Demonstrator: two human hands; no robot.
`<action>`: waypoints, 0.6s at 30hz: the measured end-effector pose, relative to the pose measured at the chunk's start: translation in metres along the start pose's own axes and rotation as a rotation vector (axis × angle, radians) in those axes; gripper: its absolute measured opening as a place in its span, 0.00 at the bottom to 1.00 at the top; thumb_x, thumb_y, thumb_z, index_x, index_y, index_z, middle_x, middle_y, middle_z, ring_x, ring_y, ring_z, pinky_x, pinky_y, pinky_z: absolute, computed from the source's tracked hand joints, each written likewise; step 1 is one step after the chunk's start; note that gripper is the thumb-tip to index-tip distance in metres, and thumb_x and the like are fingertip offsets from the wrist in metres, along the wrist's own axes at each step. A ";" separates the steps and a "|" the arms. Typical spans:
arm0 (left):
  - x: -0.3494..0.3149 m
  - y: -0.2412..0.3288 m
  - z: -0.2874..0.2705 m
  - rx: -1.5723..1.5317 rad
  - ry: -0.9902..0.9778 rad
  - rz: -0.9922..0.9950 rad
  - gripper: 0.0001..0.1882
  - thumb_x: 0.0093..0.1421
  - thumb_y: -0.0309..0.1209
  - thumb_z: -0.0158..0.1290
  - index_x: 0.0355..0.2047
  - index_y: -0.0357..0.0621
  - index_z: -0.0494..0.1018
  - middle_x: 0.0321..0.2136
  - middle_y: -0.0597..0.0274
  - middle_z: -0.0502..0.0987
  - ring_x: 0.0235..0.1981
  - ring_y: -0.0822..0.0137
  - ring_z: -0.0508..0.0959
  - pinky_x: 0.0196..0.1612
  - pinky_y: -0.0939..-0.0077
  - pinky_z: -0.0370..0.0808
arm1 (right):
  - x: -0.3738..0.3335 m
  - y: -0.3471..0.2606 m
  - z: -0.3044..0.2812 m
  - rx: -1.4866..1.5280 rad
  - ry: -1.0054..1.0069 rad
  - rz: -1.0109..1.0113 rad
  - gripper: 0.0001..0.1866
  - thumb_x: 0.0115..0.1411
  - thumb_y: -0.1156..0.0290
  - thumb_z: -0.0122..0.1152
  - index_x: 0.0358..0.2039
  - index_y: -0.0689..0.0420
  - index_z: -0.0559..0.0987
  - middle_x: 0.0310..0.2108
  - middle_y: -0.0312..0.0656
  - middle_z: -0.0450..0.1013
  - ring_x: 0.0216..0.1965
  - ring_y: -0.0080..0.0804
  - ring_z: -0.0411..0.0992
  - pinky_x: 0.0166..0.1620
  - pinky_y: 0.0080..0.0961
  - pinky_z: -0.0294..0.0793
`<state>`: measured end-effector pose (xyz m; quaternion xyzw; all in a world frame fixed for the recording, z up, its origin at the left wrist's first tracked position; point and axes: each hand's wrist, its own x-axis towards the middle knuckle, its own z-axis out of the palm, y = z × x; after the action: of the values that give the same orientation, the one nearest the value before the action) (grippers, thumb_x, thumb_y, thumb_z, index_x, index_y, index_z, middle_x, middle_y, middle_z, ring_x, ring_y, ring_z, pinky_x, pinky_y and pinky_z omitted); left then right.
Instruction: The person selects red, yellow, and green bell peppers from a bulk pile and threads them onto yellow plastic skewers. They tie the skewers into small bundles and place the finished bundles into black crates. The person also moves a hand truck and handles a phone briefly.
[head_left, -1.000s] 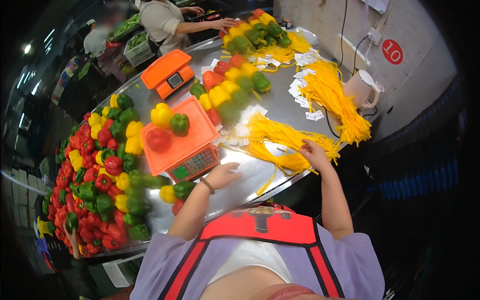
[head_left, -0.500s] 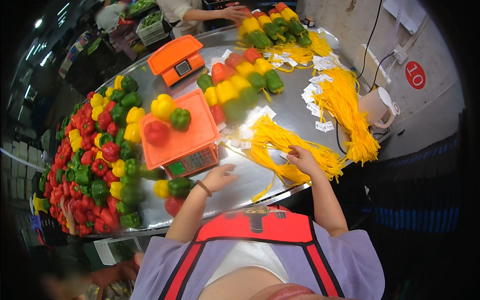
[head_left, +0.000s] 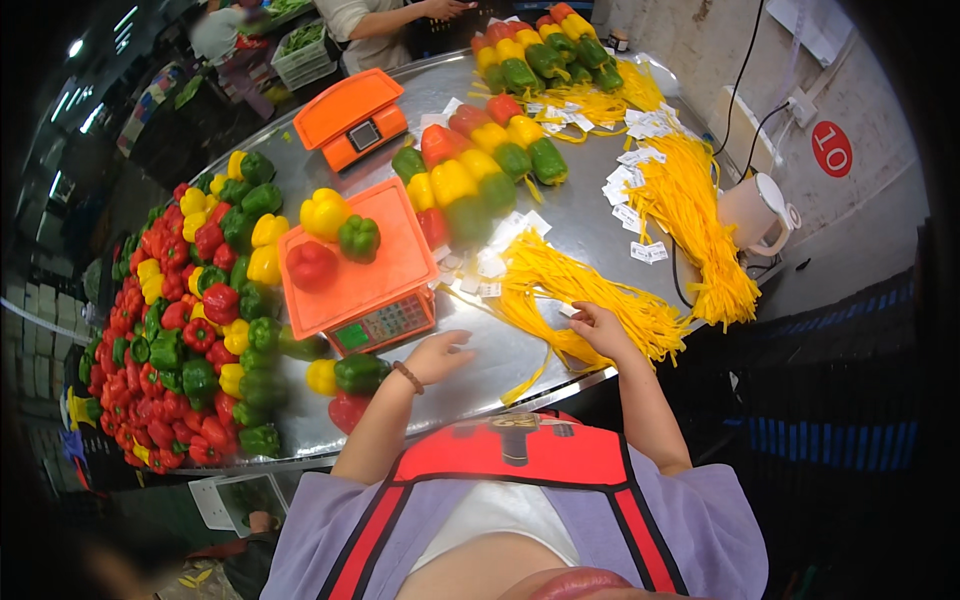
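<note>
Pepper rows (head_left: 453,181), red-yellow-green, at upper centre and top: grouped already, by look of them. Red pepper (head_left: 311,264), yellow pepper (head_left: 324,212), green pepper (head_left: 359,239) sit loose on orange scale (head_left: 385,287) left of centre, no strap round them. Heap (head_left: 180,350) at left side unsorted (plenty left there, from where I stand). Left hand (head_left: 438,358), just below scale, empty, fingers loosely spread. Right hand (head_left: 602,332) at yellow straps (head_left: 562,275), right of centre, fingers half-curled; cannot tell whether strap is pinched.
</note>
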<state>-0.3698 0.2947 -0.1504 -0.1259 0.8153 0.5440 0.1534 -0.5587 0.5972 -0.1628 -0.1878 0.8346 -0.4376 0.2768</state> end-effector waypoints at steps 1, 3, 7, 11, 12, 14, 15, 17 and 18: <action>0.001 0.002 0.000 0.004 -0.008 0.001 0.26 0.59 0.35 0.57 0.54 0.34 0.67 0.50 0.52 0.73 0.46 0.63 0.76 0.47 0.73 0.74 | -0.002 0.000 -0.001 -0.003 0.006 0.003 0.23 0.57 0.67 0.62 0.52 0.62 0.73 0.39 0.46 0.77 0.39 0.33 0.76 0.43 0.27 0.75; 0.003 0.001 0.002 -0.003 -0.009 0.007 0.26 0.59 0.36 0.57 0.54 0.34 0.67 0.50 0.52 0.74 0.46 0.63 0.76 0.47 0.73 0.74 | -0.004 -0.002 -0.003 -0.012 0.013 0.005 0.23 0.56 0.66 0.62 0.52 0.62 0.73 0.39 0.46 0.77 0.38 0.32 0.76 0.43 0.26 0.74; 0.006 0.004 0.003 0.017 -0.018 0.023 0.26 0.59 0.36 0.57 0.54 0.34 0.67 0.49 0.51 0.74 0.46 0.63 0.76 0.47 0.72 0.74 | -0.011 -0.002 -0.003 -0.024 0.002 0.025 0.23 0.57 0.68 0.62 0.52 0.62 0.73 0.37 0.42 0.76 0.37 0.29 0.73 0.43 0.25 0.73; 0.008 0.004 0.006 0.005 -0.025 0.026 0.26 0.59 0.36 0.57 0.54 0.34 0.67 0.49 0.51 0.74 0.46 0.63 0.76 0.47 0.73 0.73 | -0.016 0.014 0.001 -0.010 0.004 0.026 0.23 0.56 0.65 0.62 0.51 0.62 0.74 0.37 0.44 0.76 0.37 0.31 0.75 0.42 0.26 0.74; 0.008 0.002 0.007 0.010 -0.023 0.030 0.26 0.59 0.36 0.57 0.53 0.34 0.67 0.49 0.51 0.74 0.46 0.63 0.76 0.47 0.73 0.73 | -0.017 0.015 0.002 -0.012 -0.001 0.030 0.23 0.56 0.65 0.62 0.51 0.61 0.74 0.37 0.44 0.76 0.37 0.31 0.75 0.42 0.27 0.74; 0.009 0.002 0.008 0.016 -0.018 0.034 0.26 0.59 0.36 0.57 0.53 0.34 0.68 0.48 0.52 0.74 0.46 0.63 0.77 0.47 0.73 0.73 | -0.019 0.017 0.002 -0.012 0.000 0.032 0.23 0.56 0.65 0.62 0.51 0.61 0.74 0.37 0.44 0.76 0.37 0.31 0.75 0.42 0.27 0.74; 0.008 0.002 0.008 0.016 -0.014 0.034 0.26 0.59 0.36 0.57 0.53 0.34 0.68 0.48 0.52 0.75 0.45 0.63 0.77 0.47 0.73 0.74 | -0.020 0.018 0.003 -0.012 0.000 0.033 0.23 0.56 0.65 0.62 0.51 0.61 0.74 0.37 0.44 0.76 0.36 0.31 0.75 0.42 0.27 0.74; 0.008 0.002 0.009 0.020 -0.008 0.035 0.25 0.58 0.36 0.57 0.53 0.35 0.68 0.48 0.52 0.75 0.45 0.63 0.77 0.47 0.73 0.74 | -0.021 0.017 0.003 -0.032 -0.011 0.041 0.23 0.57 0.67 0.62 0.51 0.62 0.73 0.38 0.43 0.76 0.37 0.29 0.75 0.42 0.25 0.74; 0.008 0.001 0.010 0.024 -0.005 0.035 0.25 0.58 0.36 0.57 0.53 0.35 0.68 0.48 0.52 0.75 0.45 0.63 0.77 0.47 0.73 0.74 | -0.021 0.017 0.003 -0.043 -0.017 0.045 0.22 0.58 0.68 0.62 0.52 0.62 0.73 0.38 0.43 0.76 0.38 0.29 0.74 0.42 0.24 0.74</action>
<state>-0.3769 0.3039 -0.1564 -0.1082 0.8233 0.5373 0.1475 -0.5418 0.6168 -0.1723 -0.1787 0.8454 -0.4116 0.2896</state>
